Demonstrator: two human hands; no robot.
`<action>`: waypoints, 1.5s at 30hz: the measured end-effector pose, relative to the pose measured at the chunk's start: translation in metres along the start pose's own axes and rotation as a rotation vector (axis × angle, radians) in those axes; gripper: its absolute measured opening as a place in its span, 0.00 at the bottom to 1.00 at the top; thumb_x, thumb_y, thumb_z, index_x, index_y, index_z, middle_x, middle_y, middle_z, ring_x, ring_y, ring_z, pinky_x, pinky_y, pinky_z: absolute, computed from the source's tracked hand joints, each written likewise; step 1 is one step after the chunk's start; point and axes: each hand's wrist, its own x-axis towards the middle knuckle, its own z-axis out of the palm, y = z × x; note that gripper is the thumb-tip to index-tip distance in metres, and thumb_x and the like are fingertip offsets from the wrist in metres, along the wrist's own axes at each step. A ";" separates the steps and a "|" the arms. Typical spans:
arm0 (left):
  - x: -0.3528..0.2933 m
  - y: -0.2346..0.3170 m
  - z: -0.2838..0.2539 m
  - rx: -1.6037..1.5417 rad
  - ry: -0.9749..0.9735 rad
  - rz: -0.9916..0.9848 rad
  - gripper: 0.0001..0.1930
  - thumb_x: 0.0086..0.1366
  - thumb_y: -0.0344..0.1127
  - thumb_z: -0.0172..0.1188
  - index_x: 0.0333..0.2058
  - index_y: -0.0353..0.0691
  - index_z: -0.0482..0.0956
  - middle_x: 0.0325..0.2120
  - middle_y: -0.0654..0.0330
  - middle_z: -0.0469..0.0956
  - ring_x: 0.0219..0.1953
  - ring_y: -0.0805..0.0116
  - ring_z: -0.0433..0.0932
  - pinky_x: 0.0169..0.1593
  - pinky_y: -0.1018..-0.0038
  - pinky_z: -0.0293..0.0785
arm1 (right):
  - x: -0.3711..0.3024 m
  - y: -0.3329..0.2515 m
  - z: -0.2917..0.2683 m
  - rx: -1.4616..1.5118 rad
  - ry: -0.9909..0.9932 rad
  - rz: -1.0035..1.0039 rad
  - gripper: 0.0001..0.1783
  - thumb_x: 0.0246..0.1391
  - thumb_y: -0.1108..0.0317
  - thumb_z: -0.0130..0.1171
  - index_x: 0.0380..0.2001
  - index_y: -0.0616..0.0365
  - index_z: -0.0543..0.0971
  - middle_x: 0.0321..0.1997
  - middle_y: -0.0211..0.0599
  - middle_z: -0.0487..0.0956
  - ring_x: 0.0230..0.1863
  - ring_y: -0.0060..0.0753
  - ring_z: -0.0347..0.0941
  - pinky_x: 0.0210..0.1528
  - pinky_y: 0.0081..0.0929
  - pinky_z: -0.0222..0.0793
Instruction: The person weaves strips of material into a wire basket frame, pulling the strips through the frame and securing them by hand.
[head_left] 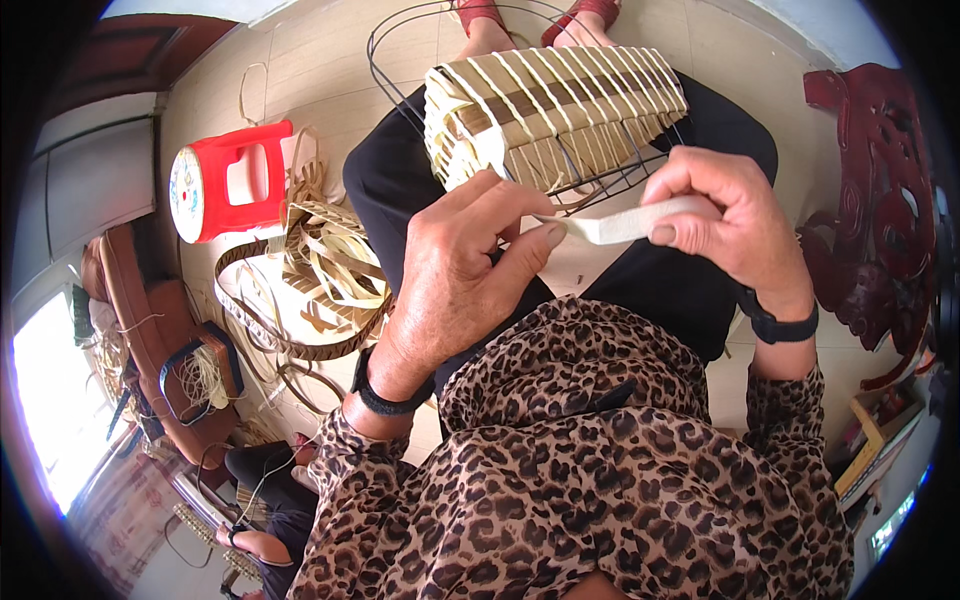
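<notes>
A pale, flat weaving strip (625, 226) stretches between my two hands above my lap. My left hand (460, 270) pinches its narrow end between thumb and fingers. The other end is gripped by my right hand (735, 220), with the thumb pressed on it and the rest curled inside the fingers. Just beyond the hands, a half-woven basket (555, 120) lies on its side across my legs. Cream cords cross its tan and brown strips, and bare dark wire shows along its near edge. A looped wire (372, 50) sticks out at its far left.
A red plastic stool (270, 178) lies tipped over on the left floor. Beside it is a heap of loose strips (335, 260) with a braided brown ring (310, 352). Carved dark-red furniture (875, 190) stands at right. Another person's arm (262, 545) shows at lower left.
</notes>
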 end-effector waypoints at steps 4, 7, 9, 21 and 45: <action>-0.001 -0.008 0.006 -0.061 0.130 -0.088 0.08 0.52 0.28 0.63 0.31 0.35 0.76 0.18 0.62 0.68 0.19 0.76 0.67 0.23 0.79 0.65 | 0.011 0.004 0.004 0.110 0.041 0.112 0.09 0.48 0.67 0.62 0.28 0.62 0.75 0.20 0.22 0.69 0.23 0.11 0.60 0.25 0.12 0.57; -0.002 -0.010 0.008 -0.109 0.169 -0.144 0.14 0.51 0.28 0.63 0.38 0.36 0.75 0.17 0.65 0.66 0.18 0.76 0.64 0.24 0.81 0.64 | 0.014 0.007 0.006 0.188 0.062 0.198 0.10 0.49 0.65 0.61 0.28 0.62 0.75 0.21 0.19 0.69 0.24 0.10 0.59 0.27 0.11 0.56; -0.001 -0.010 0.010 -0.183 0.266 -0.109 0.22 0.48 0.28 0.65 0.44 0.37 0.71 0.20 0.65 0.68 0.21 0.77 0.66 0.25 0.81 0.64 | 0.013 0.008 0.008 0.181 0.112 0.209 0.11 0.51 0.64 0.60 0.29 0.63 0.75 0.22 0.19 0.69 0.25 0.11 0.59 0.28 0.11 0.56; 0.008 -0.028 0.031 0.465 0.435 0.364 0.19 0.41 0.23 0.62 0.36 0.37 0.75 0.34 0.55 0.71 0.37 0.58 0.70 0.38 0.67 0.69 | -0.025 0.002 0.021 0.234 0.136 0.407 0.12 0.53 0.64 0.57 0.27 0.63 0.74 0.21 0.19 0.66 0.25 0.11 0.57 0.27 0.12 0.54; 0.002 -0.026 0.031 0.287 0.435 0.195 0.10 0.40 0.25 0.64 0.25 0.38 0.76 0.28 0.58 0.68 0.38 0.56 0.66 0.40 0.65 0.64 | 0.028 0.008 0.065 1.164 0.333 0.491 0.11 0.56 0.61 0.53 0.28 0.57 0.74 0.18 0.20 0.65 0.20 0.14 0.58 0.24 0.14 0.54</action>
